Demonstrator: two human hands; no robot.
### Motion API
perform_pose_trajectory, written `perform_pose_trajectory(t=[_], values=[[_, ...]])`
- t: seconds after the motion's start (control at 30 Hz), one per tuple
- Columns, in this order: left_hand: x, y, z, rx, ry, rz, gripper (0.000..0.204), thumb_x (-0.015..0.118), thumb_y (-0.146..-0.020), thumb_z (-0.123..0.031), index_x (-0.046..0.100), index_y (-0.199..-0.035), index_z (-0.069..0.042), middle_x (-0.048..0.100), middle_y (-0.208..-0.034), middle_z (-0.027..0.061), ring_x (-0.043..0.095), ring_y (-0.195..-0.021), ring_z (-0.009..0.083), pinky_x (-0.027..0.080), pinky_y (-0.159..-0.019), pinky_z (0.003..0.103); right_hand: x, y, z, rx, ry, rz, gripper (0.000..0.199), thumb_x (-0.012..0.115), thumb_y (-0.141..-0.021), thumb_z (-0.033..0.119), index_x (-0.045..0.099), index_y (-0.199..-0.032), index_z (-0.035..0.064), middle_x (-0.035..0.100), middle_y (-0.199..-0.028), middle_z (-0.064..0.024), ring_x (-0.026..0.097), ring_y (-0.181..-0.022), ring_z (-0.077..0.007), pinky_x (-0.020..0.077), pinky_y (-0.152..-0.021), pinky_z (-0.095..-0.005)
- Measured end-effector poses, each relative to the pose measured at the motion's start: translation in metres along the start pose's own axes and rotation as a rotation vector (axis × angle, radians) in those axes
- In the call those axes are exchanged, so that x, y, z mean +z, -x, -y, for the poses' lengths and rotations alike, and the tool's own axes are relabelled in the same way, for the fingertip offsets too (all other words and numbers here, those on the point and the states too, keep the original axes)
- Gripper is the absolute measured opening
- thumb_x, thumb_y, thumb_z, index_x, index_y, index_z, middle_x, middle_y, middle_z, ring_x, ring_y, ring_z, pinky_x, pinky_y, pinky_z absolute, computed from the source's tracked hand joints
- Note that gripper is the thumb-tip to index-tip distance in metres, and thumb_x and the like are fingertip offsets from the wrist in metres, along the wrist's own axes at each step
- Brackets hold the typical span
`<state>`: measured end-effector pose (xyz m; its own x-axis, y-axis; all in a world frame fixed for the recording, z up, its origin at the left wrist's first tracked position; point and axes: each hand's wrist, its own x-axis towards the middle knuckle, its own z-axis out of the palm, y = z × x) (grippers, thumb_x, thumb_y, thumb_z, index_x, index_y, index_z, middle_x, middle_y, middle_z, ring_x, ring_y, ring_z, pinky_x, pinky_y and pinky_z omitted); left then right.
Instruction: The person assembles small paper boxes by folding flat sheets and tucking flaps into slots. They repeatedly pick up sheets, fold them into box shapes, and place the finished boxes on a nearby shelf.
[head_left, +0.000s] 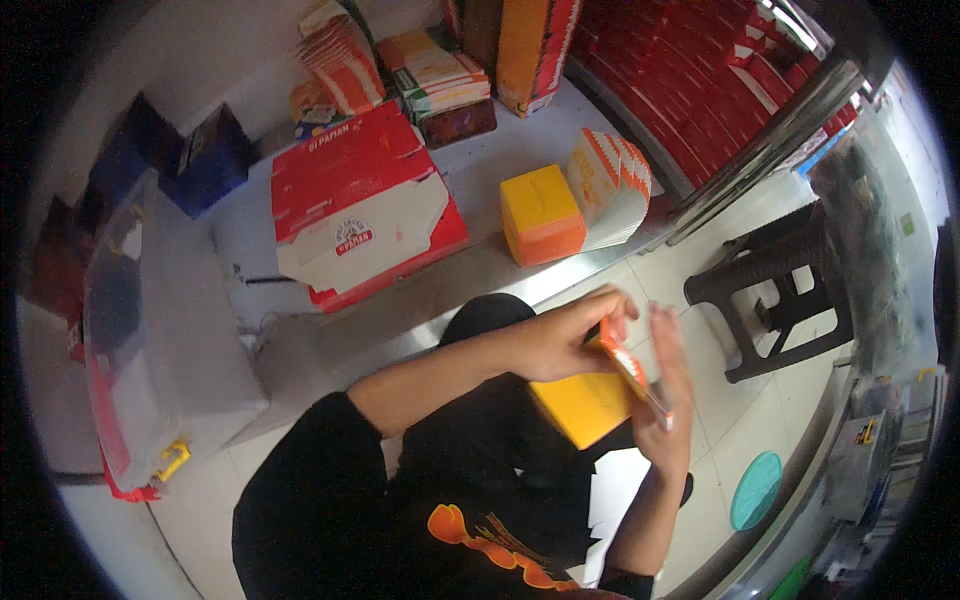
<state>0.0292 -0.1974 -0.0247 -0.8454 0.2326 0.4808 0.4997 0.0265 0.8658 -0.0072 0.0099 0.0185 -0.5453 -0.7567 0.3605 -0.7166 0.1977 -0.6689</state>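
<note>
A yellow cardboard food box (585, 408) with orange and white printed sides is held over my lap, partly folded. My left hand (585, 335) curls its fingers and thumb round the upper edge of the box. On the other side, my right hand (668, 395) has the box's side panel between thumb and palm, its longer fingers stretched upward and blurred by motion. On the table edge beyond stand an assembled yellow and orange box (541, 215) and a fanned stack of flat box blanks (612, 188).
Red and white flat cartons (360, 205) lie on the table (235, 240). Bundled blanks (435, 72) and a tall orange carton (535, 55) stand behind. Red boxes (665, 90) are stacked at far right. A dark plastic stool (775, 285) and a teal lid (757, 490) are at right.
</note>
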Motion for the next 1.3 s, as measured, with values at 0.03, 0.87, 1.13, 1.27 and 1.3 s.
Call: perform_pose_trajectory(t=[0.03,0.87,1.13,1.27,1.3], values=[[-0.011,0.008,-0.002,-0.044,0.032,0.025,0.037,0.072,-0.083,0.002,0.044,-0.106,-0.007,0.046,-0.121,0.0129,0.046,-0.119,0.0177,0.039,-0.099,0.033,0.011,-0.009,0.003,-0.038,-0.128,0.023,0.069,0.063,-0.077,0.004,0.046,-0.144,0.0085,0.042,-0.150,-0.0181,0.036,-0.141,-0.0392,0.0257,-0.116,-0.0476],[-0.129,-0.004,0.149,-0.292,-0.391,-0.686,0.064,0.072,-0.087,-0.020,0.037,-0.136,0.001,0.040,-0.129,0.0193,0.044,-0.123,0.0322,0.039,-0.104,0.042,0.133,-0.190,-0.132,0.045,-0.066,-0.541,0.039,0.060,-0.087,0.004,0.058,-0.126,0.0003,0.063,-0.111,-0.0282,0.061,-0.104,-0.0447,0.0482,-0.091,-0.0457],[-0.119,-0.005,0.131,-0.447,-0.354,-0.677,0.061,0.067,-0.092,-0.018,0.033,-0.140,-0.001,0.041,-0.132,0.0162,0.046,-0.122,0.0274,0.040,-0.105,0.039,0.072,-0.190,-0.153,0.090,0.610,-0.725,0.048,0.061,-0.086,0.007,0.055,-0.133,0.0121,0.053,-0.132,-0.0200,0.052,-0.116,-0.0367,0.0387,-0.102,-0.0474],[-0.116,-0.014,0.120,-0.444,-0.402,-0.666,0.065,0.066,-0.093,-0.020,0.028,-0.143,-0.003,0.042,-0.135,0.0154,0.049,-0.121,0.0257,0.041,-0.104,0.037,0.063,-0.154,-0.159,0.226,0.466,-0.566,0.060,0.065,-0.086,0.014,0.046,-0.143,0.0155,0.045,-0.142,-0.0224,0.046,-0.127,-0.0395,0.0370,-0.107,-0.0478],[-0.115,-0.014,0.119,-0.435,-0.376,-0.623,0.064,0.066,-0.094,-0.021,0.028,-0.143,-0.004,0.042,-0.136,0.0156,0.048,-0.122,0.0260,0.040,-0.104,0.037,0.065,-0.136,-0.151,0.221,0.417,-0.547,0.061,0.065,-0.085,0.014,0.046,-0.143,0.0147,0.043,-0.143,-0.0227,0.045,-0.130,-0.0396,0.0369,-0.108,-0.0474]])
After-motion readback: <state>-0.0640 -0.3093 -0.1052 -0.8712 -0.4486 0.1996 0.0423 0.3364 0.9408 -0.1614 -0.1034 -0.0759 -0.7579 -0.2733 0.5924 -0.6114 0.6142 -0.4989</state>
